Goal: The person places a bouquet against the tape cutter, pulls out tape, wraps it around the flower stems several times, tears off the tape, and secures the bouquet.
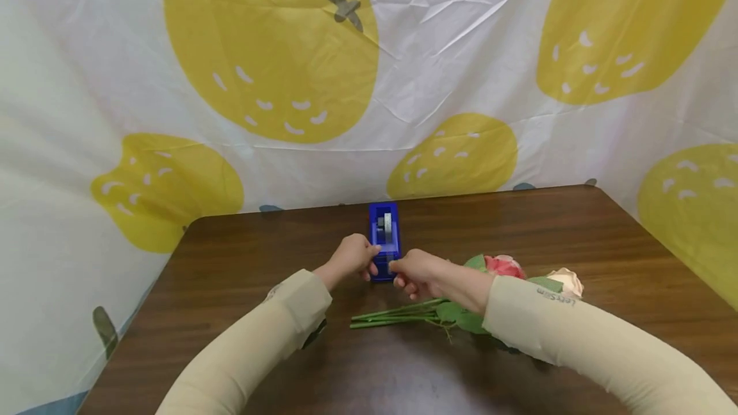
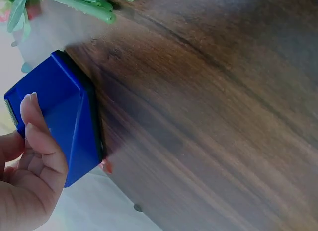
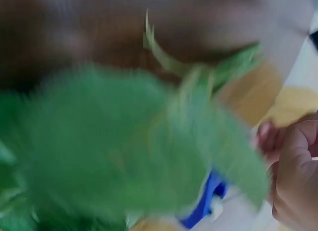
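A blue tape dispenser (image 1: 377,211) with a roll of clear tape (image 1: 387,228) stands toward the back of the table. My left hand (image 1: 353,255) holds its left front side, thumb on top and fingers against the side wall. In the left wrist view, those fingers (image 2: 37,129) lie over the blue side, close to the serrated cutter (image 2: 11,113). At the dispenser's front end, my right hand (image 1: 419,269) pinches the end of a strip of tape (image 1: 389,260). Blurred green leaves (image 3: 114,146) cover much of the right wrist view, partly hiding the dispenser (image 3: 201,206).
Flowers with green stems (image 1: 392,317) lie in front of the dispenser, partly under the right forearm. A pink-red rose (image 1: 504,266) and a cream rose (image 1: 567,282) show at right. A lemon-print cloth (image 1: 323,171) hangs behind the brown table (image 1: 259,242).
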A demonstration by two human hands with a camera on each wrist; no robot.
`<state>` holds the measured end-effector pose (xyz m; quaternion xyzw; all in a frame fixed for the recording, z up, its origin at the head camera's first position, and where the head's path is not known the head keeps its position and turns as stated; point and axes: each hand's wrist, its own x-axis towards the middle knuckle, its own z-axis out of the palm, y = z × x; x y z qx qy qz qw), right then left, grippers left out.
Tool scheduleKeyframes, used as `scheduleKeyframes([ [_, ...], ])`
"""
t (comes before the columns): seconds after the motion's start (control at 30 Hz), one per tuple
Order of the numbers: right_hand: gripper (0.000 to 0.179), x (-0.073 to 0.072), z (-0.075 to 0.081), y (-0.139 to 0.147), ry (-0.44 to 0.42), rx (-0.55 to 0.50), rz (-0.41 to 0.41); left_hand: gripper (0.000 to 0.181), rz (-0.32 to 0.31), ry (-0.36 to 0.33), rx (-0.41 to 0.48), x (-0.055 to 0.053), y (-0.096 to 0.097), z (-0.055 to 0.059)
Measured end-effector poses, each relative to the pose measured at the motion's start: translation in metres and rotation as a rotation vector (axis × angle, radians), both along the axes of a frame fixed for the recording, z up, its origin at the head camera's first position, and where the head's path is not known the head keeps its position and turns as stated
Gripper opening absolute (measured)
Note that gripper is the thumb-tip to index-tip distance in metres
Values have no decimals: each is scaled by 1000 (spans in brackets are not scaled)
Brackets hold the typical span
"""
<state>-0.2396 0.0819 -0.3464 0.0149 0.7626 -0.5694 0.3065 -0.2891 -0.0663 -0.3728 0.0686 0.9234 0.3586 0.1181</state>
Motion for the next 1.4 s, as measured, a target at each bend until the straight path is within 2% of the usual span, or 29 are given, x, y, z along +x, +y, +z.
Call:
scheduleKeyframes([
  [0.17,16,31,-13,1,18,9,21,33,32,-4,-2,1,1,0],
  [0.27,16,38,-23,4,21,33,4,33,61,-10,35,4,1,-6],
  [0.37,20,40,-32,7,37,40,-4,33,55,-6,32,14,-3,-15],
  [0.5,19,43,-40,7,55,47,-13,30,-82,-21,-134,37,-12,-21],
  [0.6,16,45,-44,5,73,87,-23,40,-216,-2,-298,50,-13,-24],
  [0.7,17,46,-47,4,119,138,-29,50,-304,88,-411,58,-11,-28],
  [0.77,17,46,-48,3,142,154,-36,44,-352,162,-448,59,-10,-31],
  [0.9,17,45,-50,1,157,166,-43,27,-426,249,-452,56,-8,-36],
  [1.07,15,45,-52,0,148,136,-47,21,-494,282,-475,53,-7,-37],
  [1.13,15,45,-52,1,131,97,-42,20,-521,291,-454,52,-7,-36],
  [1.23,13,46,-52,3,103,35,-28,16,-537,252,-356,49,-9,-35],
  [1.33,13,47,-51,4,99,7,-14,11,-542,155,-224,47,-10,-36],
  [1.4,13,46,-50,5,102,6,-8,6,-557,108,-175,45,-12,-37],
])
